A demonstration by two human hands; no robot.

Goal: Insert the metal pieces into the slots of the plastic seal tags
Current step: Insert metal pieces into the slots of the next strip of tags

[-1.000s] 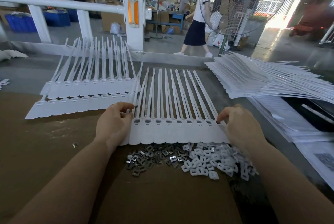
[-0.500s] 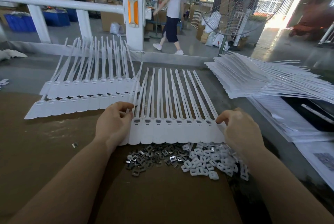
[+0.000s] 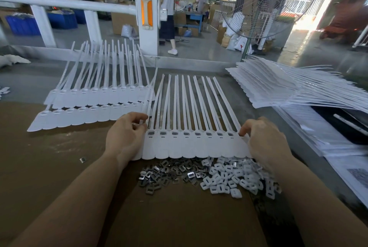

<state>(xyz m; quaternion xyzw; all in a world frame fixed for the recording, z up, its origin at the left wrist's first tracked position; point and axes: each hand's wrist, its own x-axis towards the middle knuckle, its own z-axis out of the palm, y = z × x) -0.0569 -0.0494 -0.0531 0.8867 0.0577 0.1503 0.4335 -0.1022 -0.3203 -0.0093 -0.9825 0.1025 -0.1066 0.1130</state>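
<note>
A joined row of white plastic seal tags (image 3: 196, 145) lies flat on the brown cardboard-covered worktable (image 3: 49, 157), its long thin straps fanning away from the person. Small metal pieces sit in the slots along the row. The left hand (image 3: 124, 137) pinches the row's left end with curled fingers; the right hand (image 3: 265, 141) grips the right end likewise. Just near of the row lies a loose heap of small rectangular metal pieces (image 3: 165, 173), touching a heap of small white plastic caps (image 3: 233, 177). Two more rows of white tags (image 3: 93, 105) lie to the left, and a stack of white tag sheets (image 3: 282, 87) to the right.
</note>
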